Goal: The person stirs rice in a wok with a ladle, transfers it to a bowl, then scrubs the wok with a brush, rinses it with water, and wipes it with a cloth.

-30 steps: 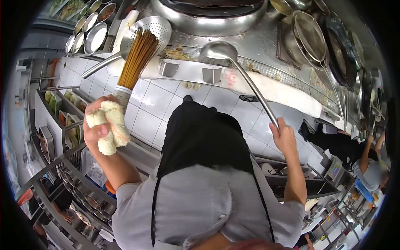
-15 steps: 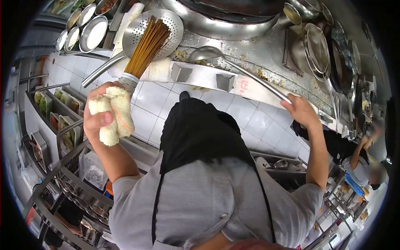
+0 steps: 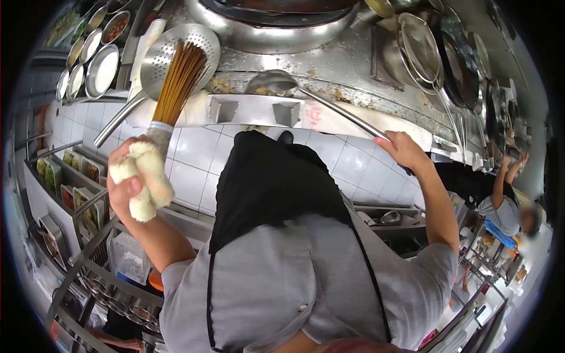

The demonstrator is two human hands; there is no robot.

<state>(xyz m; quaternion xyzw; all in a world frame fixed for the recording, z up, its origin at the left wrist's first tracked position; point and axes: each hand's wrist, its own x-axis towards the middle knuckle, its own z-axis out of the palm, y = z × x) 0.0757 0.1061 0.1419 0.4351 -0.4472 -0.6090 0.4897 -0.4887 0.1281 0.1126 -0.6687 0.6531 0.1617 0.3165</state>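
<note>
My left hand [image 3: 120, 191] is closed around the wrapped handle of a bamboo wok brush [image 3: 181, 73] and a folded pale towel [image 3: 150, 179]. The brush's bristles point up and away from me, overlapping a perforated strainer [image 3: 156, 59] whose metal handle [image 3: 119, 119] sticks out towards the left. In my right hand [image 3: 406, 152] is the long handle of a ladle [image 3: 338, 107], its dark end showing below my fingers. The ladle's bowl lies over the stove's front edge, close to the food scraps there.
A large wok [image 3: 279, 15] sits on the stove [image 3: 329, 59] ahead. Bowls of ingredients [image 3: 103, 70] stand at the left, wire strainers [image 3: 421, 50] and pans at the right. A white cloth [image 3: 365, 123] lines the stove edge. Another person [image 3: 500, 206] works at far right.
The whole view has shifted, so the stove and strainer appear further left. Both hands keep their holds, and the ladle has moved slightly right relative to the stove. A different shoe tip shows.
</note>
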